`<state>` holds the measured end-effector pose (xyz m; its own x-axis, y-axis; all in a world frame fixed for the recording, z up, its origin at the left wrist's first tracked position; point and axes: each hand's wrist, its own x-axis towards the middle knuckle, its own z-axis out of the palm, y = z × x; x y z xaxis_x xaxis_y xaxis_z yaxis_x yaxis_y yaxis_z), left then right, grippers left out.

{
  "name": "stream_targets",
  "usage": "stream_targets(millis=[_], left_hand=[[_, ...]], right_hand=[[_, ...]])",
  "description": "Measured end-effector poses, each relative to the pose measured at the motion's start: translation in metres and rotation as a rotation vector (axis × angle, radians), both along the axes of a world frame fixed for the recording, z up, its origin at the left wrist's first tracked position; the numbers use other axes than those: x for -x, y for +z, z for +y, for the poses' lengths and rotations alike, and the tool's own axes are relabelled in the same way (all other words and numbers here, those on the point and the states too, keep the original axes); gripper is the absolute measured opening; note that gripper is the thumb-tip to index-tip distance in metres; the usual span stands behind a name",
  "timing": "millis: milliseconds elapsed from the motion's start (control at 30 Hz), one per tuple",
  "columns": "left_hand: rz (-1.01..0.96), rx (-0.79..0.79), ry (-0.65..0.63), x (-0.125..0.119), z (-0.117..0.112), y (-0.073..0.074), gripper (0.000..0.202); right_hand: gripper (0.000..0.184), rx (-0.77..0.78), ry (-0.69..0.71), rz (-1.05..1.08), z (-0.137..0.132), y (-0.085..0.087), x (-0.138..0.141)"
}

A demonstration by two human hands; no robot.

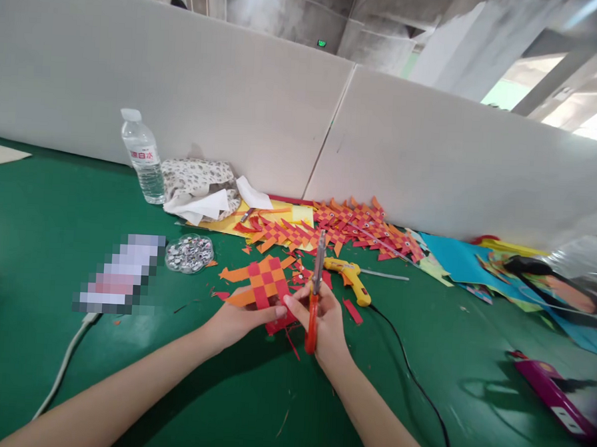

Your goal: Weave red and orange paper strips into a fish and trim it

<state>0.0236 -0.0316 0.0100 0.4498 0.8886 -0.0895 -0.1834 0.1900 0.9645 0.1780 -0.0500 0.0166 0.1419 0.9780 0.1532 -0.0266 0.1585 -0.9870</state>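
Note:
A woven red-and-orange paper fish (268, 280) is held low over the green table, its orange strips pointing left. My left hand (241, 319) grips it from below and the left, thumb on its lower edge. In my right hand (329, 322) is a pair of scissors (314, 311) with orange-red handles, blades pointing up and away from me. The right thumb and finger also touch the right edge of the paper. Just beyond the right hand lies a yellow hot glue gun (351, 279). Red paper scraps (352, 311) are scattered near it.
Finished-looking woven paper fish (373, 227) are heaped against the white partition (225, 93). To the left are a round case of googly eyes (189, 253), a blurred-out phone (123, 271) and a water bottle (144, 159). A purple power strip (554, 397) and blue paper (456, 262) lie right.

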Motion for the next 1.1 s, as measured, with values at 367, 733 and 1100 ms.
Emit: stream_targets(millis=[367,733,1100], left_hand=[[-0.005,0.043,0.284,0.008,0.01,-0.001,0.021],[-0.199,0.2,0.372,0.022,0.028,0.01,0.024],[-0.205,0.135,0.304,0.023,0.024,0.006,0.025]], right_hand=[[0.024,-0.021,-0.074,-0.388,0.0,0.005,-0.01],[0.034,-0.026,-0.049,-1.132,0.003,0.003,-0.017],[0.047,-0.023,0.009,-1.194,0.0,0.002,-0.013]])
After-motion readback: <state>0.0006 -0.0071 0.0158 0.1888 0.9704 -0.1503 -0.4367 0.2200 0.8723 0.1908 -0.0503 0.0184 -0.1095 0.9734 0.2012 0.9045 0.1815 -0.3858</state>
